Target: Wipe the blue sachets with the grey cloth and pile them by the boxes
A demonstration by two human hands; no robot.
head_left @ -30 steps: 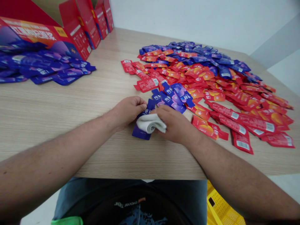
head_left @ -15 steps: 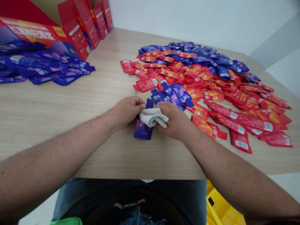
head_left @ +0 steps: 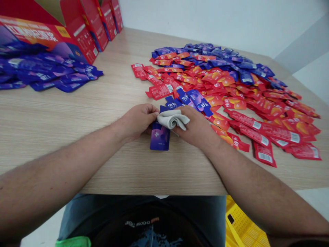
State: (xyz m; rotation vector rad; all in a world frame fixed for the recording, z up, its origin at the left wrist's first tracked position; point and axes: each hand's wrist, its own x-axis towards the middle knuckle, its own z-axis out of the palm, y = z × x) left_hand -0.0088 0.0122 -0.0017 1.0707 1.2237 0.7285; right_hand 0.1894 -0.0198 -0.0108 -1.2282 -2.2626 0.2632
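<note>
Between my hands, over the near middle of the table, is a purple sachet (head_left: 159, 139) with a notched top. My left hand (head_left: 140, 121) pinches its upper left edge between thumb and fingers. A folded pale grey cloth (head_left: 172, 118) is gripped in my right hand (head_left: 192, 125) and lies against the upper part of the sachet, covering some of it. The fingers of my right hand are partly hidden behind the cloth. Just beyond my hands, several purple sachets (head_left: 197, 101) rest at the near edge of a large pile of red sachets (head_left: 218, 80).
More purple sachets (head_left: 246, 65) form the back of the pile. At the left lies another heap of purple sachets (head_left: 48, 72), in front of open red boxes (head_left: 82, 37). A yellow basket (head_left: 244, 223) stands below the table edge at the lower right. A white wall (head_left: 218, 24) rises behind.
The cloth and my right hand have shifted slightly right and away from me across the sachet. More of the sachet's lower face shows, and it hangs straighter. My left hand keeps its pinch.
</note>
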